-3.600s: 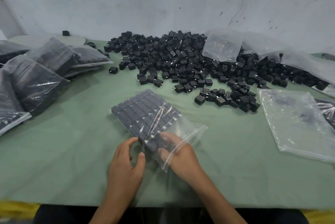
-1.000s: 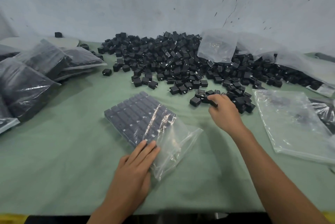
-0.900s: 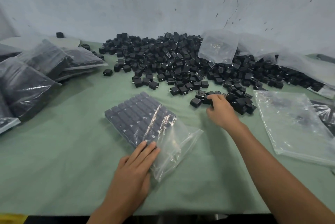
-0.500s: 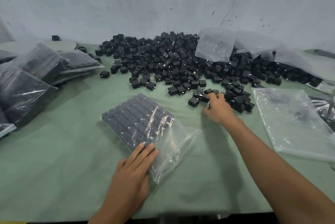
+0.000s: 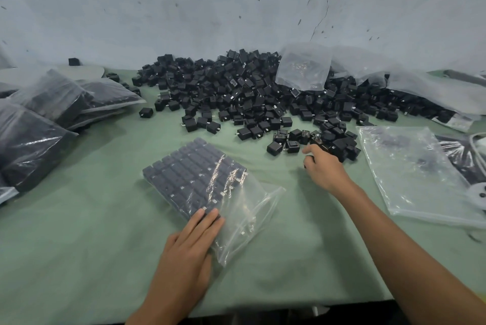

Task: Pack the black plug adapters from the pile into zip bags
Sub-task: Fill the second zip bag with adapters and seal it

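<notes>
A large pile of black plug adapters [image 5: 236, 93] covers the back of the green table [image 5: 79, 245]. In front of it lies a clear zip bag [image 5: 200, 177] packed with neat rows of adapters, its open mouth pointing toward me on the right. My left hand [image 5: 189, 245] presses flat on the bag's near corner, fingers straight. My right hand [image 5: 324, 169] reaches to the pile's near edge, fingers curled, with a dark adapter showing under the thumb. Loose adapters [image 5: 292, 140] lie just beyond its fingertips.
Filled bags of adapters [image 5: 34, 124] are stacked at the left. A flat stack of empty clear bags [image 5: 413, 169] lies at the right. Crumpled clear bags [image 5: 302, 69] rest on the pile near the wall. The table's front edge runs just below my forearms.
My right hand left the bag's mouth and reached out to the pile's near edge, where it now works among the loose adapters. My left hand flattened onto the bag's corner and stays there.
</notes>
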`<state>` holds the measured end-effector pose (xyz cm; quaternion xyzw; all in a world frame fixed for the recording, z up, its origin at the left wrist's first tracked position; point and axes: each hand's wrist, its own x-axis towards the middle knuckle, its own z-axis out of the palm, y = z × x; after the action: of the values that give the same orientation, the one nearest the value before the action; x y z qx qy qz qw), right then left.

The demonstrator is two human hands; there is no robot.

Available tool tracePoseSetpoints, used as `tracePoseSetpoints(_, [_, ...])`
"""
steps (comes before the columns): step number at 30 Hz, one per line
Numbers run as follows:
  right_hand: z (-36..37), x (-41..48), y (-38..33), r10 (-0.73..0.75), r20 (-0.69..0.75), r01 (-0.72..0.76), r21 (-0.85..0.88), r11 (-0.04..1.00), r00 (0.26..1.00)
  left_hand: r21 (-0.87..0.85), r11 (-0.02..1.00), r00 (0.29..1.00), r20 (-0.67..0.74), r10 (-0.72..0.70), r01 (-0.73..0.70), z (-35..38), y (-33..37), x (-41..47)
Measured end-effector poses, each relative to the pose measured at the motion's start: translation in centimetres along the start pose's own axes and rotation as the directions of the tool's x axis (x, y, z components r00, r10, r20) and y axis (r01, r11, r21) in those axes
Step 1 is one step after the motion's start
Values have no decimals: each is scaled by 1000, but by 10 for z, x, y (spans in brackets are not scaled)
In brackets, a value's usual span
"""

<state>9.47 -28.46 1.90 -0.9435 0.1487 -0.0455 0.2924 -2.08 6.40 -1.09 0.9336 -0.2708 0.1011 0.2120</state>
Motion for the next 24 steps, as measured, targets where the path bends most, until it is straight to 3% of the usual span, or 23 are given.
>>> tracePoseSetpoints(3, [-3, -23, -5, 61, 20, -64, 427, 902, 998, 8, 1000, 1000, 8, -3, 3, 1, -1, -1])
tracePoseSetpoints(6, [-4, -50, -9, 59, 8, -51, 626, 778, 998, 3, 1000, 1000, 8, -3, 3, 2, -2, 0])
tracePoseSetpoints(10, [1, -105, -12, -5, 85, -60, 742, 668, 996, 4, 1000, 1000, 6, -8, 8, 3, -2, 0])
tracePoseSetpoints(14, [16, -155, -29, -106, 300, -155, 727, 669, 948, 24, 1000, 1000, 18, 2, -2, 3, -2, 0])
tracePoseSetpoints(18, [37, -165, -60, -140, 334, -183, 767, 615, 932, 36, 999, 1000, 23, 11, -12, 4, -2, 1])
tracePoseSetpoints(20, [47, -163, -76, -143, 356, -235, 818, 526, 923, 37, 999, 1000, 24, 13, -13, 5, -2, 1])
tracePoseSetpoints(24, [62, -154, -101, -77, 422, -393, 885, 249, 903, 43, 999, 999, 24, 23, -24, 5, -3, -1])
